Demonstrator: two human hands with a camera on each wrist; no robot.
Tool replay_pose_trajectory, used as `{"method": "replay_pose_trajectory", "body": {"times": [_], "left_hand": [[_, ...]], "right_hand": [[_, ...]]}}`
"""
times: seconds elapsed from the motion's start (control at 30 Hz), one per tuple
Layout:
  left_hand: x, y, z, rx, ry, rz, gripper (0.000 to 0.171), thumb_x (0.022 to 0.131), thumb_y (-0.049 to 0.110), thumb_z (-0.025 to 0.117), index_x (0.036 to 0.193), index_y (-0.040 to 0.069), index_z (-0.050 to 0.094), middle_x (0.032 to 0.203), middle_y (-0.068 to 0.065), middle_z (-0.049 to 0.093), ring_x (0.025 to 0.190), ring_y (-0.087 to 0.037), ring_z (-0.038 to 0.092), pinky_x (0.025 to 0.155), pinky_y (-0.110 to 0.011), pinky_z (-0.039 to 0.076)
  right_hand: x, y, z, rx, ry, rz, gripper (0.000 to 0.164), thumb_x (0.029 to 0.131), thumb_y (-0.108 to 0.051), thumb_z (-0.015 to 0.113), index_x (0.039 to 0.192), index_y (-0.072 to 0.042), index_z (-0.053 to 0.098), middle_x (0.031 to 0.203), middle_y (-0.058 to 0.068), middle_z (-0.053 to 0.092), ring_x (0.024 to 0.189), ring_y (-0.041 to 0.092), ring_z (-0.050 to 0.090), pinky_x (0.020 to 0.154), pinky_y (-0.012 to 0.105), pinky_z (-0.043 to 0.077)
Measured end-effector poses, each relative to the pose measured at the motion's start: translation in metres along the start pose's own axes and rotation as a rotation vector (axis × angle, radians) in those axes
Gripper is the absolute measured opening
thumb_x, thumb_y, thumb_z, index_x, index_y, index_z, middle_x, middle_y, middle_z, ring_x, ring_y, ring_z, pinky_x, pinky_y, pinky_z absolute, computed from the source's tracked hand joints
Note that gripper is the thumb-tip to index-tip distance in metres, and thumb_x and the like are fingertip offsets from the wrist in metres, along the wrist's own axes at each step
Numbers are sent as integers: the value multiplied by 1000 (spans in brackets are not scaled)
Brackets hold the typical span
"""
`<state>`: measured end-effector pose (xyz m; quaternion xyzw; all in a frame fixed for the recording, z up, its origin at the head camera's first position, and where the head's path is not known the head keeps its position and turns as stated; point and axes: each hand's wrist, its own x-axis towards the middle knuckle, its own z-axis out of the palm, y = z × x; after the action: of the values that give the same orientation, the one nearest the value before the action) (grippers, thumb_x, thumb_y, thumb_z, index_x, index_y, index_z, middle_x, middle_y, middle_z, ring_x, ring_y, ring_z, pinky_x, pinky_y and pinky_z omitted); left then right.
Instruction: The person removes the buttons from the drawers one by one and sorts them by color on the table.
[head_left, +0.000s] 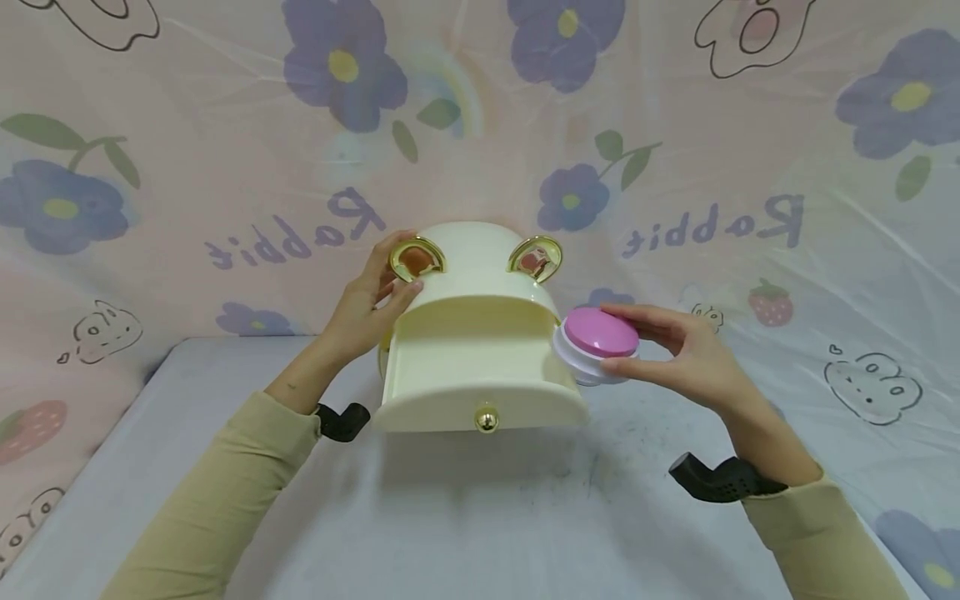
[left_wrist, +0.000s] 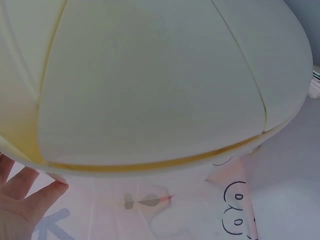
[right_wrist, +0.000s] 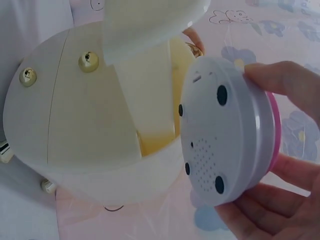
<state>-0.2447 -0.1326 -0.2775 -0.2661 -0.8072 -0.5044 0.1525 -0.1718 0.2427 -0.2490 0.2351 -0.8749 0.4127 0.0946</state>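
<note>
A cream cabinet (head_left: 476,260) with gold-rimmed ears stands on the table, its top drawer (head_left: 427,408) pulled out by a gold knob side toward me. My left hand (head_left: 366,304) grips the cabinet's left ear (head_left: 417,260), thumb in front and fingers behind. Right of the drawer, my right hand (head_left: 678,354) pinches a round white push button with a pink top (head_left: 602,332) between thumb and fingers. In the right wrist view, the push button's underside (right_wrist: 210,135) shows dark feet and speaker holes. The left wrist view shows the cabinet's side (left_wrist: 150,90) and my left fingertips.
Two lower gold knobs (right_wrist: 88,62) show on the cabinet front in the right wrist view. The table (head_left: 480,533) has a pale cover. Behind it hangs a cloth (head_left: 480,167) printed with flowers and rabbits. A black wrist camera (head_left: 720,479) sits on each forearm.
</note>
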Motion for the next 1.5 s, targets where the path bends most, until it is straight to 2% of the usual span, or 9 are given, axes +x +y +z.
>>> {"method": "replay_pose_trajectory", "body": {"times": [0.23, 0.47, 0.57, 0.73, 0.87, 1.03, 1.13, 1.27, 1.5], "left_hand": [[0, 1, 0, 0, -1, 1, 58, 98, 18, 54, 147, 33, 26, 134, -10, 50, 129, -29, 48, 110, -55, 33], [0, 0, 0, 0, -1, 1, 58, 98, 18, 54, 147, 32, 26, 136, -10, 49, 130, -29, 47, 110, -55, 33], [0, 1, 0, -1, 0, 5, 58, 98, 18, 54, 147, 32, 26, 136, -10, 49, 130, -29, 47, 110, -56, 33], [0, 1, 0, -5, 1, 7, 57, 98, 17, 55, 147, 31, 27, 135, -10, 49, 129, -29, 48, 110, -56, 33], [0, 1, 0, -1, 1, 6, 58, 98, 17, 55, 147, 31, 27, 136, -10, 48, 129, -30, 48, 110, -57, 33], [0, 0, 0, -3, -1, 17, 58, 98, 17, 54, 147, 31, 26, 138, -9, 47, 130, -30, 47, 110, -57, 33], [0, 0, 1, -9, -1, 29, 58, 98, 16, 54, 148, 30, 25, 138, -9, 47, 131, -30, 46, 109, -58, 33], [0, 0, 1, -18, 4, 37, 58, 98, 15, 54, 147, 30, 26, 137, -10, 48, 130, -29, 47, 109, -57, 33], [0, 0, 1, -32, 4, 30, 59, 98, 15, 54, 147, 30, 26, 135, -10, 50, 130, -27, 47, 110, -56, 34]], "right_hand": [[-3, 12, -5, 3, 49, 24, 56, 77, -8, 79, 129, -10, 60, 120, -12, 62, 106, 0, 57, 87, 9, 46], [-3, 21, -6, 24, 79, 57, 54, 78, -7, 78, 129, -9, 60, 119, -13, 63, 105, 0, 58, 86, 8, 46], [-2, 28, -4, 3, 91, 50, 53, 78, -8, 78, 128, -8, 61, 120, -7, 64, 104, -1, 58, 86, 8, 46], [-3, 43, 1, -44, 118, 53, 53, 78, -10, 79, 127, -4, 61, 125, 13, 62, 102, -7, 56, 86, 6, 45], [-4, 55, 7, -88, 143, 82, 54, 77, -15, 81, 127, -6, 61, 125, 14, 62, 100, -11, 54, 86, 4, 43], [-7, 67, 13, -140, 152, 99, 57, 78, -20, 81, 129, -7, 60, 125, 15, 62, 106, 9, 60, 87, 2, 39], [-10, 72, 15, -163, 148, 141, 60, 79, -26, 80, 132, -7, 57, 128, 15, 60, 111, 28, 59, 94, 17, 47], [-12, 81, 19, -173, 141, 187, 62, 80, -31, 78, 133, -8, 55, 131, 15, 58, 117, 33, 56, 98, 49, 47], [-19, 93, 25, -130, 136, 227, 65, 81, -33, 77, 135, -7, 52, 134, 18, 55, 121, 38, 52, 100, 59, 43]]}}
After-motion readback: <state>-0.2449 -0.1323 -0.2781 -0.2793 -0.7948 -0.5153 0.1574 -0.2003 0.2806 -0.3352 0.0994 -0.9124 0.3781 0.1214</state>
